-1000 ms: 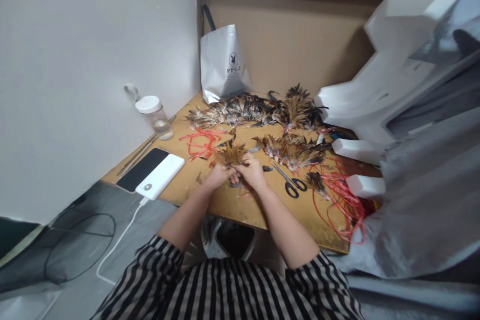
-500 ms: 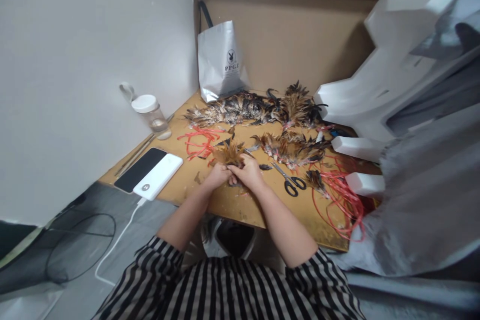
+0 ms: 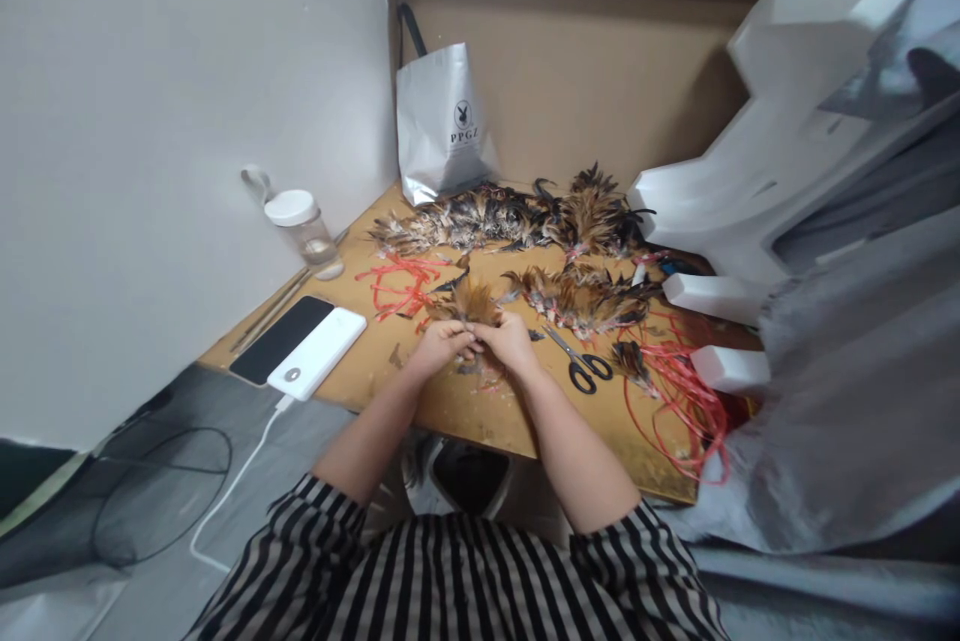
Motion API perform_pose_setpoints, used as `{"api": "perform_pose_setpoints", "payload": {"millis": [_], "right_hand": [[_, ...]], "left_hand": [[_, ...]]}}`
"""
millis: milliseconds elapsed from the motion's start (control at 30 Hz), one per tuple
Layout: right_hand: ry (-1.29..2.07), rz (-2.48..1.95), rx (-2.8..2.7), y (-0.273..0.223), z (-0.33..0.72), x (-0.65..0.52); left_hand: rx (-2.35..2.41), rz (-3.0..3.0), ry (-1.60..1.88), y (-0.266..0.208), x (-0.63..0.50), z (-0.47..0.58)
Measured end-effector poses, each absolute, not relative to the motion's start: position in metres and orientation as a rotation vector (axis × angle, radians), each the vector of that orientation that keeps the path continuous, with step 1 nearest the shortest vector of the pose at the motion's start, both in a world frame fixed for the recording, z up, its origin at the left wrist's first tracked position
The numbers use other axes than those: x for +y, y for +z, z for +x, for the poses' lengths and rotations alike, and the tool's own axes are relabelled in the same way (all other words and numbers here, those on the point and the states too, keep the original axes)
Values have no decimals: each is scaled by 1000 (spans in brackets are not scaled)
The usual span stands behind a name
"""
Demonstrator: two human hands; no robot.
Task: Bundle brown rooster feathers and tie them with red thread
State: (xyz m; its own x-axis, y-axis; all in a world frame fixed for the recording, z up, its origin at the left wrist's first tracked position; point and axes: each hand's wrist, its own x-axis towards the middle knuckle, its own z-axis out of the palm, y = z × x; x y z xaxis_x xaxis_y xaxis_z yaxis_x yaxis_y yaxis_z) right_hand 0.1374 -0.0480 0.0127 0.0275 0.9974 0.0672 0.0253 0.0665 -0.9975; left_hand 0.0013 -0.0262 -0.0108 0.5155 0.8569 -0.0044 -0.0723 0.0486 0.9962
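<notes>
Your left hand (image 3: pixel 442 346) and right hand (image 3: pixel 513 341) pinch a brown feather bunch (image 3: pixel 472 302), its base seemingly hidden. Scissors (image 3: pixel 576 357) lie at your hands' three o'clock.

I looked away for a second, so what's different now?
The right hand moved slightly right, away from the left hand, and the feathers between them shifted right too. Both hands still hold them. The scissors, bag and jar stayed put.
</notes>
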Motion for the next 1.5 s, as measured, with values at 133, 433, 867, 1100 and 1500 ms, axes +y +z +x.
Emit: {"api": "perform_pose_setpoints", "payload": {"millis": [133, 433, 867, 1100, 1500], "right_hand": [[1236, -1129, -1222, 15, 143, -48], [1311, -1077, -1242, 9, 145, -47], [1253, -1088, -1181, 15, 145, -46], [1097, -1155, -1194, 10, 145, -43], [1078, -1219, -1242, 12, 145, -44]], "left_hand": [[721, 1303, 776, -8, -29, 0], [781, 1277, 765, -16, -25, 0], [734, 972, 983, -14, -22, -4], [783, 1061, 898, -10, -26, -1], [800, 1127, 837, -10, -26, -1]]}}
